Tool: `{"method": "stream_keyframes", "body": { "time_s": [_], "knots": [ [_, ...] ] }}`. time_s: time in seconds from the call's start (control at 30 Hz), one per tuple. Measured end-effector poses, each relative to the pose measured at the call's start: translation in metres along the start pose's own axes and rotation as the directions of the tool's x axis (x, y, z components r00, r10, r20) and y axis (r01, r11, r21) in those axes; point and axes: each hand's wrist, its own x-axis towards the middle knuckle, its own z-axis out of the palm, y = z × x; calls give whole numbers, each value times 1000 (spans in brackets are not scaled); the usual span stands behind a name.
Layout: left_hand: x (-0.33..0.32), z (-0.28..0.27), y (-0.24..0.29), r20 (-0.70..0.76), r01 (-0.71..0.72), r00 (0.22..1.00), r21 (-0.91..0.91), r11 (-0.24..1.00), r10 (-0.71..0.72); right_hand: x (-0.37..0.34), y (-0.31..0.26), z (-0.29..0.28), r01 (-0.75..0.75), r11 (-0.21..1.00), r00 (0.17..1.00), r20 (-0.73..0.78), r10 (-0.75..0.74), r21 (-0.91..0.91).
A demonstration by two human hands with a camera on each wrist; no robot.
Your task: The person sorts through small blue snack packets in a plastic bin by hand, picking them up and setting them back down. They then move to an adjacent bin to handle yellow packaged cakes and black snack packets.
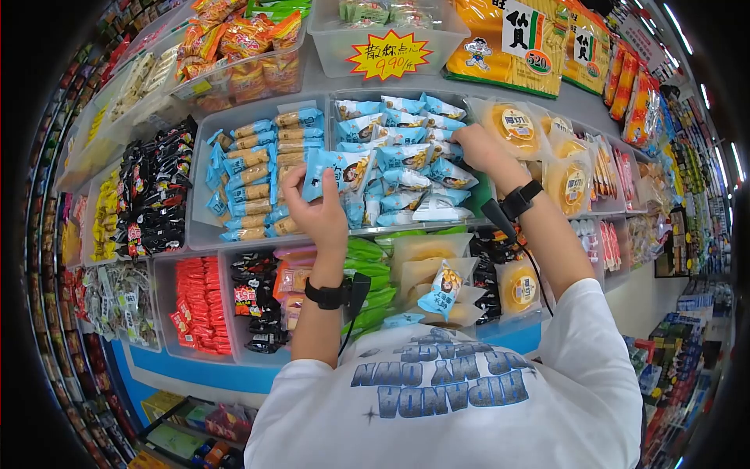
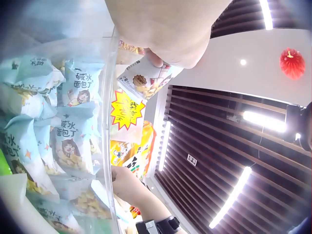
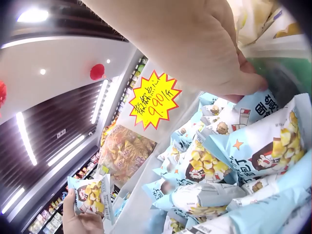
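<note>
My left hand [image 1: 319, 219] pinches a light blue and white snack packet [image 1: 341, 173] between thumb and fingers, raised over the boundary of two bins. The right wrist view shows this held packet [image 3: 92, 197] from its front, with yellow bread cubes and a cartoon girl printed on it. My right hand [image 1: 483, 150] reaches into the right end of the bin [image 1: 332, 117] of matching packets. There its thumb and fingers grip the top of one packet [image 3: 257, 103]; the fingertips are partly hidden. More such packets [image 3: 204, 163] lie heaped below that hand.
Left of the packet bin stands a bin of wrapped rolls [image 1: 251, 176]. Round pastries [image 1: 566, 184] fill the right side. A yellow price sign [image 1: 388, 55] fronts the tub behind. Nearer the body, a lower row holds red packets [image 1: 201, 301] and a loose blue packet [image 1: 442, 289].
</note>
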Motion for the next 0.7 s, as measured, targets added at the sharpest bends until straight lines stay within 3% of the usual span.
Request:
{"method": "stream_keyframes", "body": {
  "time_s": [0.1, 0.17, 0.3, 0.37, 0.5, 0.57, 0.7],
  "knots": [
    [2, 0, -7, 8, -97, 995, 47, 994, 97, 1, 3, 7, 8, 1000, 1000, -13, -8, -29],
    [2, -2, -9, 16, -104, 995, 56, 993, 103, 5, 9, 18, 63, 992, 996, -57, -69, -105],
    [3, -3, -11, 38, -124, 992, 72, 990, 121, 8, 14, 13, 83, 994, 996, -18, -85, -74],
    [3, -2, -10, 38, -125, 992, 72, 990, 122, 5, 12, 0, 132, 984, 988, -91, -122, 119],
    [2, -2, -10, 42, -117, 993, 56, 992, 115, 0, 8, -11, 99, 967, 985, -160, -62, 235],
    [2, -2, -10, 44, -118, 992, 70, 990, 116, -2, 6, -14, 131, 918, 961, -275, -25, 373],
    [3, -4, -11, 56, -145, 989, 120, 982, 139, -5, -2, -34, 219, 932, 934, -338, -114, 290]
  ]
}}
